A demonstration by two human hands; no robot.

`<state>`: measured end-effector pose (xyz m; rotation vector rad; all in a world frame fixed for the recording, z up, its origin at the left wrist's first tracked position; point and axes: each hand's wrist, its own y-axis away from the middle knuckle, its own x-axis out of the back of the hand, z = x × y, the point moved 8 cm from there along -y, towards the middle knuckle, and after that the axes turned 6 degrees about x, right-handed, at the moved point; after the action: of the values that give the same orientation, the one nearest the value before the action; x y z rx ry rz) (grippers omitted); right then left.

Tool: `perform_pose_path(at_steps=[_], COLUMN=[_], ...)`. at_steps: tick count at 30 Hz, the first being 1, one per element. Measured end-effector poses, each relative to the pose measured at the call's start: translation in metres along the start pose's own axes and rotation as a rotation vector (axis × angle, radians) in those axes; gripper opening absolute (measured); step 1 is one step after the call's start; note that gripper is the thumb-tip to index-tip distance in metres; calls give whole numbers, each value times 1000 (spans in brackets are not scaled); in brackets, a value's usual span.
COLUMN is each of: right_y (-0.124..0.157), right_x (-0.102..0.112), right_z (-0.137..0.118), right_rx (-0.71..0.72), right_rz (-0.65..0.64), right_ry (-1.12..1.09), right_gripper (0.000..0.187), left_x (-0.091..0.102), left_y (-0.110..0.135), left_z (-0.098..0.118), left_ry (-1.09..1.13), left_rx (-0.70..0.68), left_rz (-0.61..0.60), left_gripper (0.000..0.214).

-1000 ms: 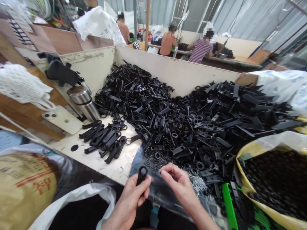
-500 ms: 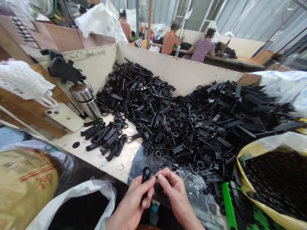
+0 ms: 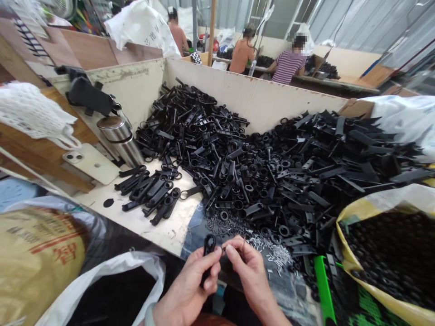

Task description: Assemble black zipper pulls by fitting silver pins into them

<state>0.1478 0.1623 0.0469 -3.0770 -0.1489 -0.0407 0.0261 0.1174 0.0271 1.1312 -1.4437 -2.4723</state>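
Note:
My left hand [image 3: 194,283] is closed around a black plastic handle piece with a ring-shaped end [image 3: 210,243], which sticks up above the thumb. My right hand [image 3: 250,268] is closed in a pinch right beside the left thumb tip. Whatever lies between its fingertips is too small to make out. Small silver pins [image 3: 279,256] are scattered on the dark mat just beyond the right hand. Past them rises a large heap of black plastic parts [image 3: 217,149]. To the left, several similar black handle pieces [image 3: 158,194] lie on the pale board.
A steel flask [image 3: 121,141] and a phone [image 3: 91,164] stand at the left. Open sacks flank me: a white sack [image 3: 158,271] at left, a yellow-edged sack [image 3: 353,276] at right beside a green crate [image 3: 324,290]. Low pale walls [image 3: 251,95] enclose the heap; co-workers sit beyond.
Both hands stay together in nearly the same pose, shifted very slightly to the right in view. The black handle piece is still in the left hand.

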Motion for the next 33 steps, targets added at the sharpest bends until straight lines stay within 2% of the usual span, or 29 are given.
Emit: perform_pose_path(at_steps=[6,11,15,19,23,29,33], right_y=[-1,0,4,10,13,18,18], right_x=[4,5,8,12,18,19,20], right_z=[-7,-17,-33,-44,-43,-47,-50], right_rx=[70,125,264,389,412,492,515], right_rz=[7,16,25,34,55,-57,-68], right_ry=[125,205,305,393,402,470,508], right_gripper=[33,28,20,13,11,19,16], left_x=[-3,-8,-7,-9,-13,-16,-14], left_y=[-3,-5,-6,-9,-10,-9,-8], left_z=[-2,4,4,-2,-6,-15,-19], left_ry=[-3,-78,-118,-84,-36,35,37], left_rx=[1,-95,-132,-94,-48,65,93], left_rz=[-6,-9,8,0,-3,-40,-32], left_gripper=[50,49,47,47,48,53,51])
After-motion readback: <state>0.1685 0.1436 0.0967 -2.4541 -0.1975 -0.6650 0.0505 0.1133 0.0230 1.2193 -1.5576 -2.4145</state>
